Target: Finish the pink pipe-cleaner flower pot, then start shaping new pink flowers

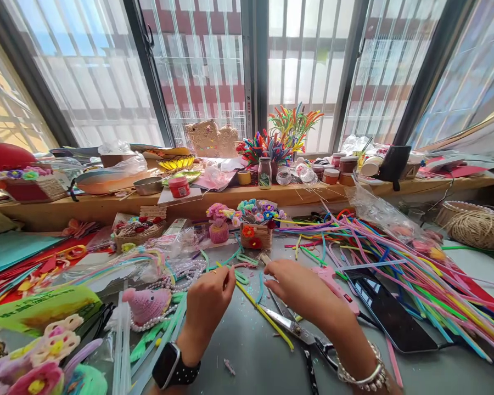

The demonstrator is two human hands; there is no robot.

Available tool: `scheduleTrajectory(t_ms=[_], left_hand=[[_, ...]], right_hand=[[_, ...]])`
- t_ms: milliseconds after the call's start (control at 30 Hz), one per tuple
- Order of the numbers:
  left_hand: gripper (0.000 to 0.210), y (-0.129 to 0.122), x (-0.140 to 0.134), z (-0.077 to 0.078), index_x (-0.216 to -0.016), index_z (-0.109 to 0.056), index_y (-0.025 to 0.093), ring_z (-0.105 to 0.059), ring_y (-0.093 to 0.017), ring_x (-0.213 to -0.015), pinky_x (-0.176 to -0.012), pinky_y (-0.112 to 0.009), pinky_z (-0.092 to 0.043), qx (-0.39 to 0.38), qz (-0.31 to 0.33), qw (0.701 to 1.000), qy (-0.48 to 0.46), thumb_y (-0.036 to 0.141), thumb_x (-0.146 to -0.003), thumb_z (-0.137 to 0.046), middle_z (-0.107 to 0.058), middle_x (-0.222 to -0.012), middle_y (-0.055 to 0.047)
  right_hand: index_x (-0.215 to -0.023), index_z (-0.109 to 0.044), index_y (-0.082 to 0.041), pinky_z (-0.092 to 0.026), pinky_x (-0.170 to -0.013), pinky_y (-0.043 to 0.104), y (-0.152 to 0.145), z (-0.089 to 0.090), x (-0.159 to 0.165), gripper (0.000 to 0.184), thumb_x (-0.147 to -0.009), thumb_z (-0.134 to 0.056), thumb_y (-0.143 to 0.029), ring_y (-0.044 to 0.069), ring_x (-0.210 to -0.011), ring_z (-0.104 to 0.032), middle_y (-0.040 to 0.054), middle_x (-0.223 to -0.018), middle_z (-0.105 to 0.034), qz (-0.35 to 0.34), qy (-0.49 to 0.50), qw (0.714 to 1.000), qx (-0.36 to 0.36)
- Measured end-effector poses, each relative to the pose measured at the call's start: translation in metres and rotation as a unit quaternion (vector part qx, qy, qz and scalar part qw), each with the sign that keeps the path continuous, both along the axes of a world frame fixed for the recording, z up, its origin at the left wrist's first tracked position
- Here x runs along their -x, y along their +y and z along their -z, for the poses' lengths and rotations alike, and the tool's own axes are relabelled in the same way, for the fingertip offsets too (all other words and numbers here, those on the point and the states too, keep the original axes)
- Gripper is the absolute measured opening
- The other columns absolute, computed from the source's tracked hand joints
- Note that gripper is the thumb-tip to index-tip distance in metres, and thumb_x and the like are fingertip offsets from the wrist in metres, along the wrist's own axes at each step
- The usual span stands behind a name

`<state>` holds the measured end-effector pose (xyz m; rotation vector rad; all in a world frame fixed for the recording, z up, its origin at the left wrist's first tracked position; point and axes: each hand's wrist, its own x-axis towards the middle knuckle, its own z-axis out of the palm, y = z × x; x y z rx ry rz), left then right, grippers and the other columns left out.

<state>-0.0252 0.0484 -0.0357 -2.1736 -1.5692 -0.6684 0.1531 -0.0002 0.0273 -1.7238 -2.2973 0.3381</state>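
Observation:
My left hand (pixel 209 296), with a watch at the wrist, is closed with thumb and finger pinched together; whatever they hold is too small or hidden. A yellow pipe cleaner (pixel 267 317) runs from near its fingertips toward the front of the table. Across from it my right hand (pixel 298 285) has its fingers apart, hovering above scissors (pixel 290 325) whose blades are partly covered. Just behind the right hand lies a pink glue gun (pixel 333 282). Beyond both hands stands a small basket (pixel 256 235) of pipe-cleaner flowers, beside a pink pot (pixel 219 231) with a flower.
A black phone (pixel 391 310) lies on the right, near a big spread of coloured pipe cleaners (pixel 432 274). To the left are a pink crocheted cone (pixel 148 304), bead strings and clear glue sticks (pixel 121 345). Jars and craft supplies crowd the wooden sill (pixel 230 196).

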Motion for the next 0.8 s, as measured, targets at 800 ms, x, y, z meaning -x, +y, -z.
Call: scheduleTrajectory(t_ms=[800], left_hand=[[0.024,-0.004,-0.004,0.001,-0.076,-0.056,0.018,-0.056,-0.014,-0.048,-0.047,-0.023,-0.030,0.008,0.050,0.996,-0.074,0.025,-0.086,-0.035,-0.058,-0.052,0.002]], right_hand=[[-0.076,-0.063,-0.017,-0.050,-0.075,0.045,-0.071,0.069,-0.272,0.030,-0.067,-0.037,-0.029,0.032,-0.084,-0.065,0.0166,-0.089,-0.067,0.287,-0.134,0.933,-0.171]])
